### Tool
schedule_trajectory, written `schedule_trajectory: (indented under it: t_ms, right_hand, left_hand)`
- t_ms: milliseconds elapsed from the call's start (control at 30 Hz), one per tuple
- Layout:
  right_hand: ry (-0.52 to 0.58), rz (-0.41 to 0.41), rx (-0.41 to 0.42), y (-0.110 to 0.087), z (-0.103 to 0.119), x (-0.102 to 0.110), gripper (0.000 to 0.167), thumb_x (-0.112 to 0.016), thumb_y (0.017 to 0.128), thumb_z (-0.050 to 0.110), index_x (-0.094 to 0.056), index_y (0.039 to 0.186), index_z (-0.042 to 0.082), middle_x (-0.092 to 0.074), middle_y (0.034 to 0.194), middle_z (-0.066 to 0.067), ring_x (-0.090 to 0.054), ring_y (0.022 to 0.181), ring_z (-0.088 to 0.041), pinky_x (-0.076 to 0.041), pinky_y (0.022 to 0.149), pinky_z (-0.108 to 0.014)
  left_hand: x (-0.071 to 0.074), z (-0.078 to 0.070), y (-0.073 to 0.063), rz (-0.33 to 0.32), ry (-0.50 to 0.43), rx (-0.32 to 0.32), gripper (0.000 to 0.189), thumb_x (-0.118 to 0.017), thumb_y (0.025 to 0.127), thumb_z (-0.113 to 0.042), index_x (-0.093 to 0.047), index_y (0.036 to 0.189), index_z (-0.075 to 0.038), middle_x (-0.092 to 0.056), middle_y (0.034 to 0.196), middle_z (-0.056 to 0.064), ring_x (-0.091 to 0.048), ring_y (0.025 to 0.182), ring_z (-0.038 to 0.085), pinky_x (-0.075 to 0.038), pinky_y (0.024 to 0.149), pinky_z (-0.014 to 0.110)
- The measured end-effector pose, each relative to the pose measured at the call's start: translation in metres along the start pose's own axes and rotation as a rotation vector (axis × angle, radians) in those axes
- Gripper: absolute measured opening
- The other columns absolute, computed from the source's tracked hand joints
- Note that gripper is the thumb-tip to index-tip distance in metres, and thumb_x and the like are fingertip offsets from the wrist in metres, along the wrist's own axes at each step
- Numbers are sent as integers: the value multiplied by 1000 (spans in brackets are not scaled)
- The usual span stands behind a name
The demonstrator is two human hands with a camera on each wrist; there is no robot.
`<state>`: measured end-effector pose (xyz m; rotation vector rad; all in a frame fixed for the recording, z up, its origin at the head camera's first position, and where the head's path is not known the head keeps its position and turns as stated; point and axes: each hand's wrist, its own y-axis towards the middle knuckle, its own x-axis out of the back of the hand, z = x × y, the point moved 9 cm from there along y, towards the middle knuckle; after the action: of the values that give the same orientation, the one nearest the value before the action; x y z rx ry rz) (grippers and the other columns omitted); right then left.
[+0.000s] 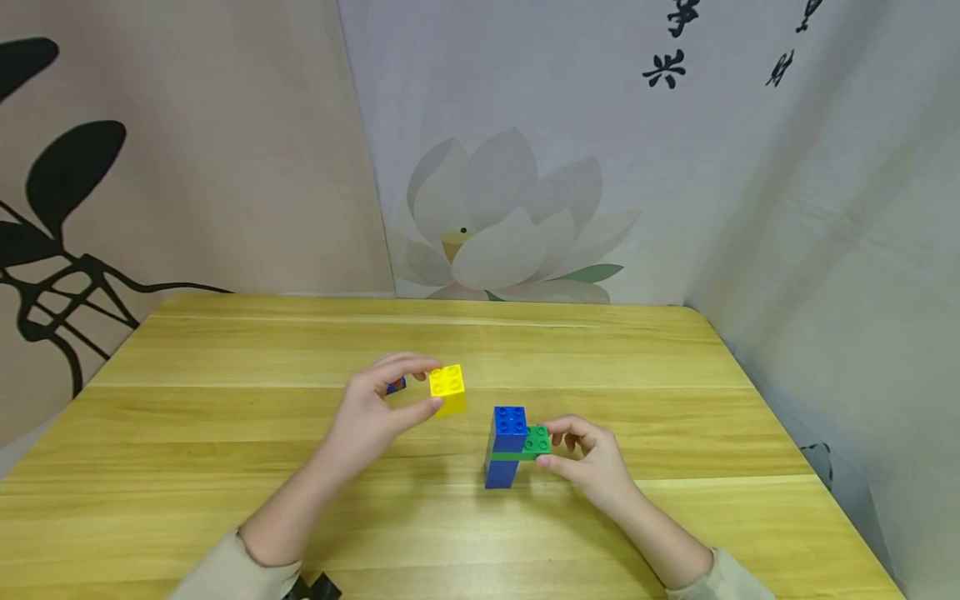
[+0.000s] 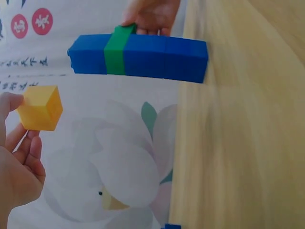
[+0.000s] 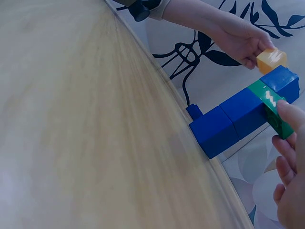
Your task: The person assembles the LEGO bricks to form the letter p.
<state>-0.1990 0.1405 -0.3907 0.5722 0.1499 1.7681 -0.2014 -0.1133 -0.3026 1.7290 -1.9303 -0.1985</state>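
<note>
My left hand (image 1: 375, 406) pinches a yellow building brick (image 1: 448, 392) between thumb and fingers, held up to the left of a tower. The tower is a stack of blue bricks (image 1: 511, 423) standing upright on the table. A thinner green brick (image 1: 537, 439) lies below the top blue brick and sticks out to the right. Two blue bricks (image 3: 219, 129) show under that green layer in the right wrist view. My right hand (image 1: 592, 467) grips the green brick's projecting end with thumb and fingers. In the left wrist view the yellow brick (image 2: 40, 109) is apart from the tower.
Behind my left fingers, a loose blue brick (image 1: 397, 385) lies partly hidden on the wooden table (image 1: 225, 400). A black object (image 1: 324, 587) shows at the near edge by my left sleeve. Printed cloth (image 1: 517, 100) hangs behind the table.
</note>
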Motion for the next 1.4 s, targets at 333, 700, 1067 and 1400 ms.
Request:
schedule_trajectory:
  t_ms: [333, 700, 1067, 1400]
  right_hand:
    - [0, -1, 0, 0, 0, 0, 30, -78, 73, -5, -67, 102, -1, -62, 86, 4, -47, 74, -21, -38, 67, -31]
    - [4, -5, -3, 0, 2, 1, 30, -78, 74, -5, -68, 102, -1, -65, 88, 4, -49, 76, -22, -38, 67, -32]
    - [-6, -11, 11, 1, 3, 2, 30, -78, 73, -6, -68, 101, -1, -65, 86, 4, -49, 75, -23, -37, 65, -33]
    - [-11, -12, 22, 0, 5, 2, 25, -77, 74, -6, -67, 95, 1, -60, 81, -4, -46, 72, -28, -37, 65, -34]
  left_hand:
    - [-18, -16, 11, 26, -13, -2, 34, -79, 77, -3, -72, 108, -11, -65, 103, -5, -52, 95, 18, -37, 78, 41]
    - [-40, -24, 17, 77, -15, 6, 32, -79, 78, -8, -71, 109, -12, -65, 106, -8, -53, 99, 15, -38, 82, 42]
    - [-67, -31, 23, 133, -64, -13, 31, -79, 79, -12, -72, 109, -15, -65, 108, -9, -51, 101, 13, -37, 84, 44]
    - [-87, -30, 25, 172, -68, 2, 32, -81, 77, -12, -73, 108, -15, -64, 108, -11, -51, 101, 14, -38, 86, 46]
